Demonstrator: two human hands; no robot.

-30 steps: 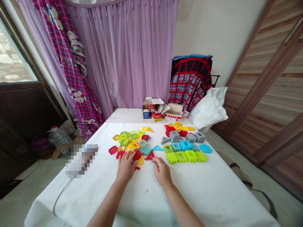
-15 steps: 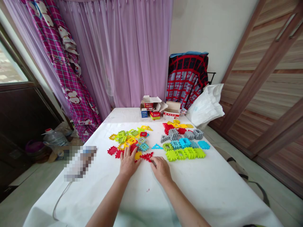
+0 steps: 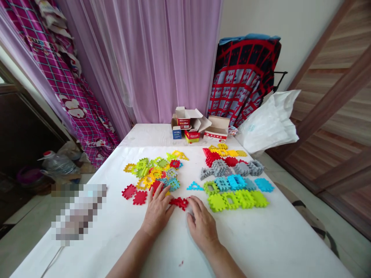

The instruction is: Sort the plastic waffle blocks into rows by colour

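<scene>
White-clothed table [image 3: 261,239] before a purple sheer curtain [image 3: 150,58], with a pink checked drape [image 3: 58,77] to the left and wood panelling to the right. Left hand [image 3: 158,211] lies palm down, fingers spread and flat, gripping nothing. Its fingertips rest at the near edge of a loose pile [image 3: 155,173] of yellow, green, red and blue toothed pieces, and its thumb points right toward a red piece [image 3: 179,202]. That red piece lies flat on the cloth between the two hands, just right of the left thumb and at the fingertips of the right hand [image 3: 202,223]. Right hand is also palm down, fingers stretched forward and slightly bent, index tip touching the piece's right end — not closed on it. Two red squares [image 3: 135,194] sit apart from the pile, left of the left hand. A cyan triangle [image 3: 195,187] lies just beyond the red piece. To the right are sorted rows: green row [image 3: 239,199] nearest, blue row [image 3: 236,182], grey row [image 3: 233,168], then red and yellow behind. Small cardboard boxes [image 3: 197,126] stand at the far edge — a white plastic bag [image 3: 269,121] sits beside them.
</scene>
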